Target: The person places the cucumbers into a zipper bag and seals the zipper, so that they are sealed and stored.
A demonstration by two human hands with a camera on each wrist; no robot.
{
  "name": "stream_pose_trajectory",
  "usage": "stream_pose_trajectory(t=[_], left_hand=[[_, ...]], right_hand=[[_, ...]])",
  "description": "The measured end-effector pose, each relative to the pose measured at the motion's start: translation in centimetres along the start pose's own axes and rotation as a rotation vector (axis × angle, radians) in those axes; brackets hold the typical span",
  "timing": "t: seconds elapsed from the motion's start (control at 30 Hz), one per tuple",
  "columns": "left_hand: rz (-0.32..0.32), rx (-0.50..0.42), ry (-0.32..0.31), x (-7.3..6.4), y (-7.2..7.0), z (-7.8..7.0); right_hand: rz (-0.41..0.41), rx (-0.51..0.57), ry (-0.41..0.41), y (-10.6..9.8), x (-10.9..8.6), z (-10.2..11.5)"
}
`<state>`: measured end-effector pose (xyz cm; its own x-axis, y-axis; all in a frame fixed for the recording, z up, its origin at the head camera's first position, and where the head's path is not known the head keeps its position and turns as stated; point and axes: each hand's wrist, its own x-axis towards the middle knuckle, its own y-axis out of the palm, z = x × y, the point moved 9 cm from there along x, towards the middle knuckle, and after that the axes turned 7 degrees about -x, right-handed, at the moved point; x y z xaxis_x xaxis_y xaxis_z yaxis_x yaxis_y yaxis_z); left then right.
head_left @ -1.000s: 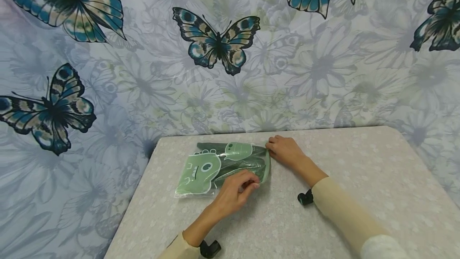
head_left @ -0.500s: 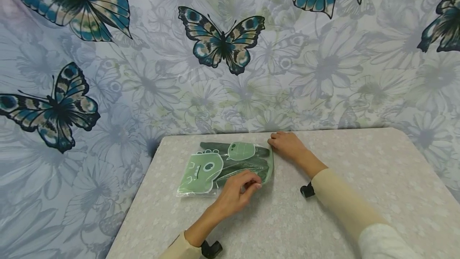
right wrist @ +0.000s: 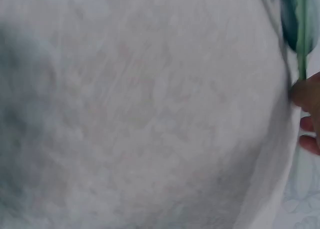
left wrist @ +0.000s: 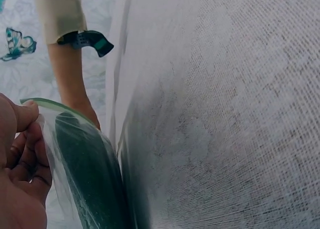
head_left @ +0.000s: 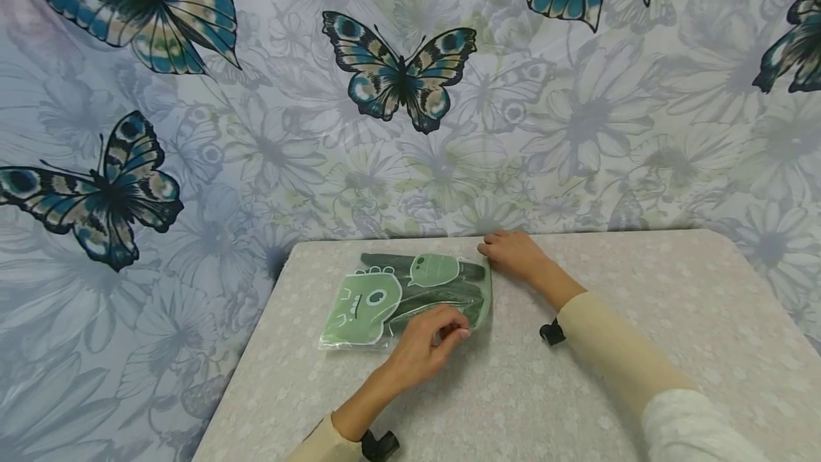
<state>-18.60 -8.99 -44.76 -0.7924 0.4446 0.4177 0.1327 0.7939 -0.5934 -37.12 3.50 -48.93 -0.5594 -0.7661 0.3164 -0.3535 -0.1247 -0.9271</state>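
Note:
A clear plastic zip bag (head_left: 378, 305) with a green cartoon dinosaur print lies on the table, its green zip edge (head_left: 487, 291) facing right. Dark green contents (left wrist: 87, 174) show through the plastic. My left hand (head_left: 428, 344) pinches the near corner of the zip edge between thumb and forefinger, the other fingers curled beneath. At the far corner, my right hand (head_left: 513, 255) holds the other end of that edge. In the right wrist view, the thumb and fingers (right wrist: 310, 96) sit at the end of the green strip.
A pale flower-patterned cloth covers the table (head_left: 609, 348). Close behind its back edge hangs a wall cloth (head_left: 269, 127) with butterflies. Black wrist cameras (head_left: 380, 445) sit at both sleeves.
My right hand has slid slightly toward the table's back edge along the bag's zip end. My left hand keeps its pinch at the near corner. The head view has shifted a little.

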Motion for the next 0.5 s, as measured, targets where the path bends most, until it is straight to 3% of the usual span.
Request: stream_pose_trajectory(t=[0.23, 0.5], left_hand=[[0.074, -0.001, -0.074, -0.3, 1.2, 0.6], [0.203, 0.071, -0.099, -1.4, 2.1, 1.1]], right_hand=[[0.031, 0.150, 0.118, -0.6, -2.4, -2.3], [0.133, 0.211, 0.218, -0.7, -8.6, -5.1]])
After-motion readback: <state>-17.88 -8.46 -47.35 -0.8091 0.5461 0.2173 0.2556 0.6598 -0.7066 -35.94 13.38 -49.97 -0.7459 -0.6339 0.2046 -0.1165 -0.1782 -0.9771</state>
